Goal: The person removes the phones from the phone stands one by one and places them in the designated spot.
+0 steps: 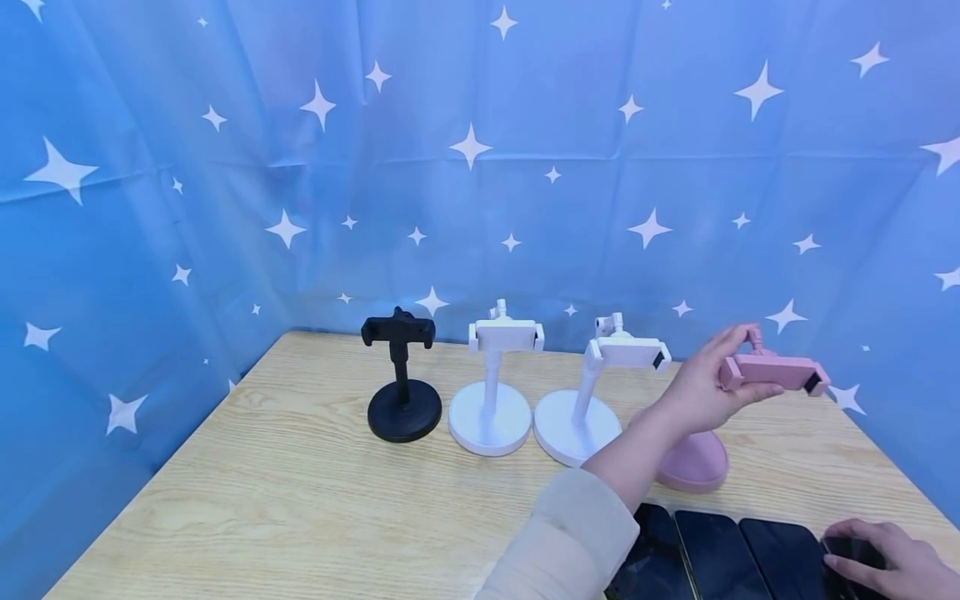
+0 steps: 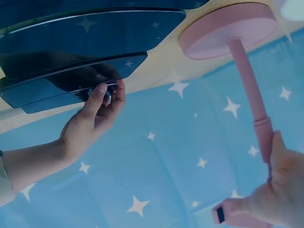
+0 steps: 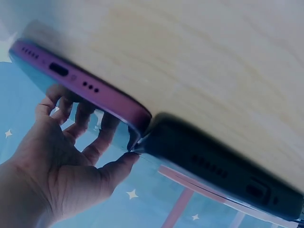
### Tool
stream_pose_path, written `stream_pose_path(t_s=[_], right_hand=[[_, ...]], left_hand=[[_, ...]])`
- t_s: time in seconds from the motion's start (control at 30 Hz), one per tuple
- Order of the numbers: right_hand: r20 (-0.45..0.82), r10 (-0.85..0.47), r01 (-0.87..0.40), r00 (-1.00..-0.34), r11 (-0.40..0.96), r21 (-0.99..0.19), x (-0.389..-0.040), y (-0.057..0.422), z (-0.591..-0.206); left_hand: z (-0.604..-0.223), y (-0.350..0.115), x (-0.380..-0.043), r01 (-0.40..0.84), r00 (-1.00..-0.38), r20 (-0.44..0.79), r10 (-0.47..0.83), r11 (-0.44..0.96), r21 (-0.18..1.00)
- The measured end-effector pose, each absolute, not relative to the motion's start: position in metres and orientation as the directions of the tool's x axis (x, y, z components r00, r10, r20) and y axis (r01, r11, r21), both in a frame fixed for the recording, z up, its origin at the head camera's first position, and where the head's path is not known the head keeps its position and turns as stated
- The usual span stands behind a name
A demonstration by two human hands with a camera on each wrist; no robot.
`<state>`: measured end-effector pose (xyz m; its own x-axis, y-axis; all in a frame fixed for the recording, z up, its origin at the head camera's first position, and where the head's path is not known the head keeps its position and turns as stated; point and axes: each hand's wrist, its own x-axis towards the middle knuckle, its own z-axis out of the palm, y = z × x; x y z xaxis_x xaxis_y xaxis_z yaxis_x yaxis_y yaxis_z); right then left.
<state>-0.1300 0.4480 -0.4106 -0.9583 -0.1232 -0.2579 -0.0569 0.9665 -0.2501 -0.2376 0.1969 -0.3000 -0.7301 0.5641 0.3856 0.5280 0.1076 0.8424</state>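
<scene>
My left hand (image 1: pixel 701 387) grips the upper part of a pink phone stand (image 1: pixel 780 372), by its clamp and neck. The stand's round base (image 2: pixel 228 33) rests on the table, and its stem shows in the left wrist view. Low at the right, my right hand (image 1: pixel 892 554) has thumb and fingers curled at the edges of the end phone (image 3: pixel 90 90), which has a dark screen and a purple side. Beside it, several dark phones (image 1: pixel 722 554) lie in a row, partly behind my left sleeve.
Left of the pink stand are two white phone stands (image 1: pixel 489 421) (image 1: pixel 577 429) and a black one (image 1: pixel 405 412), in a row on the wooden table (image 1: pixel 300 500). A blue curtain with white stars (image 1: pixel 450 192) hangs behind.
</scene>
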Motion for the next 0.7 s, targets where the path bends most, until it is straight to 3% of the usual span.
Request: stream_pose_path(t_s=[0.43,0.7], right_hand=[[-0.266,-0.081,-0.026,-0.96,0.979,-0.204,-0.134,0.454,-0.42],[-0.273,-0.053,-0.003,-0.961,0.984,-0.178,-0.123,0.455,-0.417]], left_hand=[[-0.301,0.197,-0.234,0.5,-0.745,0.363,0.56,0.108,0.859],[-0.301,0.203,-0.23,0.52,-0.722,0.38,0.578,0.091,0.849]])
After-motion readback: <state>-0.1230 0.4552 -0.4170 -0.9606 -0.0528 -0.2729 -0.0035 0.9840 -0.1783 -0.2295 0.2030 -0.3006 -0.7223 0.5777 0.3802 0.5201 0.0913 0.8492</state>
